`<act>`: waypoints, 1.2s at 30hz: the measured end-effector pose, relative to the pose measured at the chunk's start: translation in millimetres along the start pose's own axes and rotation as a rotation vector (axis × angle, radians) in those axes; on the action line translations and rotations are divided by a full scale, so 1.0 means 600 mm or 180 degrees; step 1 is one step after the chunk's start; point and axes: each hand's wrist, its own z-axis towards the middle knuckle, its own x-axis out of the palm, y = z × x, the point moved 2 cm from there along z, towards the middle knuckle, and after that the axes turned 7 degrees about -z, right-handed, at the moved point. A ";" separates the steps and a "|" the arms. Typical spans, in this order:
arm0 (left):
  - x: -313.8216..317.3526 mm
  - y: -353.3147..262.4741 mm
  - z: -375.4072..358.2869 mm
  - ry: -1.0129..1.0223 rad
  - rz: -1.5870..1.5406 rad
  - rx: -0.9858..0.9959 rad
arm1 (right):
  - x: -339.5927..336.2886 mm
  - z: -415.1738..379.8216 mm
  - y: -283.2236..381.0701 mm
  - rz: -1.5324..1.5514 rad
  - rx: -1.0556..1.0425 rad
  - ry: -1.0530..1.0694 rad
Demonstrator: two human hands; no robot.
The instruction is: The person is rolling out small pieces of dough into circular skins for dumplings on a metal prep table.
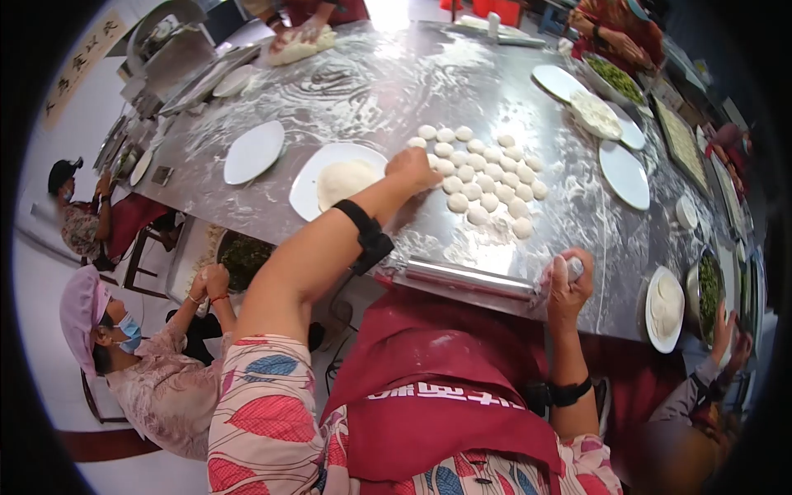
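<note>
Several small round dough pieces (488, 183) lie grouped on the floured metal table. My left hand (411, 169) reaches to the left edge of this group, fingers curled down and closed at the dough; what is between them is hidden. Just left of it stands a white plate (304, 183) with a heap of flour (345, 181). At the table's front edge my right hand (566, 289) is closed around what looks like a rolling pin (575, 266); only its pale rounded end shows.
An oval white plate (254, 153) lies at left, another (624, 175) at right. A plate of dough wrappers (664, 309) and a bowl of green filling (708, 289) stand front right. Across the table a person's hands press a dough mass (301, 45). Co-workers sit at left.
</note>
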 end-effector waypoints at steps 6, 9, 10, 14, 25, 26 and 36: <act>0.016 0.010 -0.024 -0.0206 -0.0061 0.0325 | 0.000 0.002 -0.006 0.0118 0.0148 0.0036; 0.008 0.008 -0.036 0.0125 0.0057 0.0280 | -0.003 0.006 -0.003 -0.0137 -0.0214 0.0049; 0.006 0.004 -0.045 0.0016 0.0078 0.0399 | -0.003 0.005 0.000 -0.0235 -0.0303 0.0056; 0.015 -0.023 -0.067 0.0010 -0.0472 0.0948 | 0.000 0.002 0.008 0.0032 -0.0170 0.0054; 0.104 -0.103 -0.116 0.0866 -0.0681 0.1576 | -0.011 -0.007 0.021 0.0175 0.0091 0.0409; 0.102 -0.098 -0.117 0.0842 -0.0659 0.1561 | -0.004 0.000 0.025 0.0082 0.0207 0.0291; 0.105 -0.105 -0.112 0.0922 -0.0574 0.1804 | 0.036 0.087 -0.010 -0.0369 0.0169 0.0256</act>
